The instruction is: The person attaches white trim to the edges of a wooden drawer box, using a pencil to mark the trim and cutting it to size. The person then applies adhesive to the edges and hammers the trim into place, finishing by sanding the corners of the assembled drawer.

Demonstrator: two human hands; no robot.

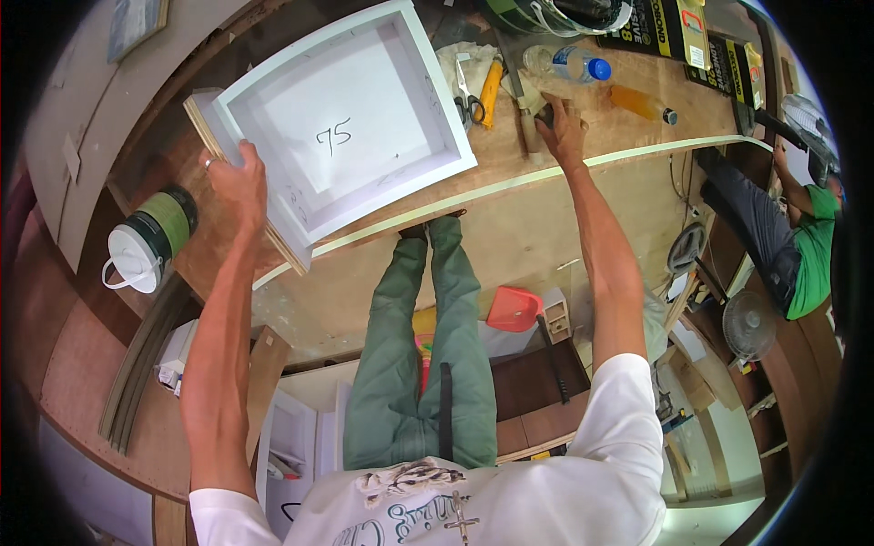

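Note:
A white open drawer box [369,118] with a wooden-edged front panel lies tilted on the workbench [496,168], handwritten marks on its bottom. My left hand [238,187] is closed over the panel's edge on the drawer's left side. Over to the right, my right hand [564,135] rests at the bench with its fingers curled on a small dark thing [545,116], mostly hidden and hard to name. Just left of that hand lies a long tool with a wooden handle [530,136]. Scissors [468,96] and a yellow-orange cutter [492,91] lie between it and the drawer.
A clear bottle with a blue cap [569,64] and an orange-filled bottle [642,103] lie behind my right hand. Black boxes [660,36] and a dark bucket [555,14] stand farther back. A green-and-white tub [150,238] is at left. A person in green [810,246] is at far right.

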